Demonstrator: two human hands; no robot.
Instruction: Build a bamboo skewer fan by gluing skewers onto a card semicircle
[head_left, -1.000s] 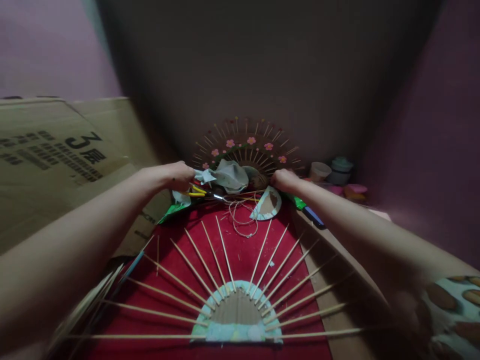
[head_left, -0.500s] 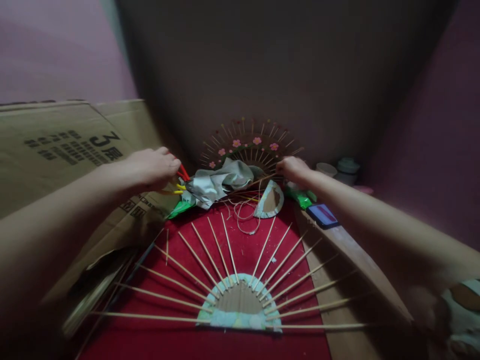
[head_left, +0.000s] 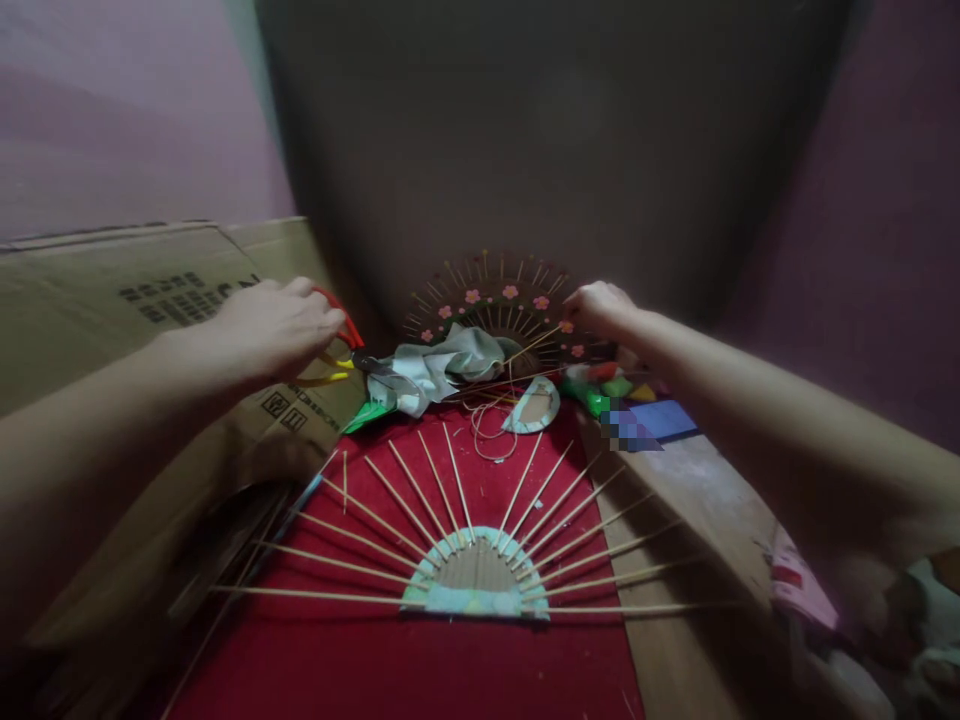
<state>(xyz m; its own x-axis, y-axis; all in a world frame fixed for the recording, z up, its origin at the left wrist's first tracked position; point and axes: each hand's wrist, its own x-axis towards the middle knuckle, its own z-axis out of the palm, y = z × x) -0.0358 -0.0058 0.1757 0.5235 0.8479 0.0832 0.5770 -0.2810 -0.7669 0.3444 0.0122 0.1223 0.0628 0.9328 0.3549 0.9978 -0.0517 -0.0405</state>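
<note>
My left hand is wrapped round the handles of red and yellow scissors, whose blades point right, beside crumpled grey-green cloth. My right hand pinches the upper end of a thin stick that slants down left toward the cloth. Below the hands, a half-round cardboard piece with a pale blue-green rim lies on the red surface, thin sticks fanning out from it. A smaller rimmed cardboard piece lies beside a loop of string.
A decorated fan with pink flowers stands at the back. A large cardboard box is at the left. Green packaging and a blue-screened device lie at the right, by a wooden strip.
My left hand has turned and the scissors' handles are spread wider. The stick in my right hand is now steeper. The camera view has shifted slightly.
</note>
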